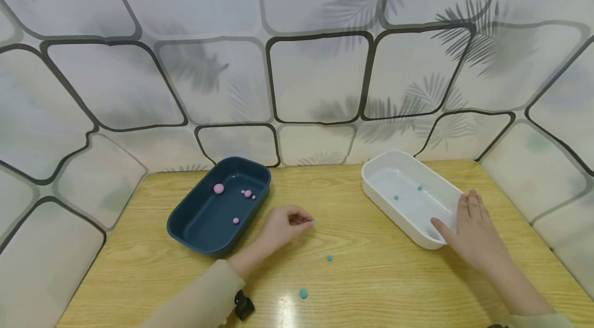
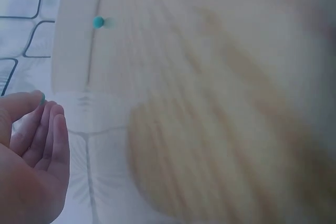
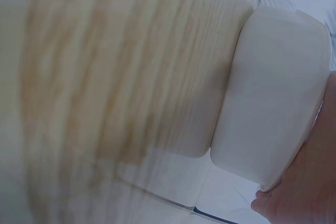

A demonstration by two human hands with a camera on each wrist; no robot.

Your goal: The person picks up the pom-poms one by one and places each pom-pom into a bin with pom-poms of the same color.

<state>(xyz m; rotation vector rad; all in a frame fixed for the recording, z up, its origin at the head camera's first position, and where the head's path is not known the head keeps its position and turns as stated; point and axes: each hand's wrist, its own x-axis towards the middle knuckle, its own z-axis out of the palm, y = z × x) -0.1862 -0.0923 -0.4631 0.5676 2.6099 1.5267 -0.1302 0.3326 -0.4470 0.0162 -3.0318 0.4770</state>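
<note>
My left hand (image 1: 285, 227) pinches a tiny teal ball (image 1: 313, 222) between thumb and fingertips, over the table between two trays. In the left wrist view the same teal ball (image 2: 42, 98) shows at the fingertips. Two more teal balls lie on the wood nearer me, a small one (image 1: 330, 257) and a larger one (image 1: 303, 293). At the right, my right hand (image 1: 475, 235) rests on the near right end of the white tray (image 1: 390, 209), thumb and fingers spread across its rim. Inside that tray are two teal balls, one toward the left (image 1: 396, 197) and one farther back (image 1: 419, 188).
A dark blue tray (image 1: 192, 204) stands left of my left hand and holds several pink balls, the largest (image 1: 218, 189) toward the back left. The wooden table (image 1: 320, 189) ends at a patterned cloth wall (image 1: 320, 80) behind and on both sides.
</note>
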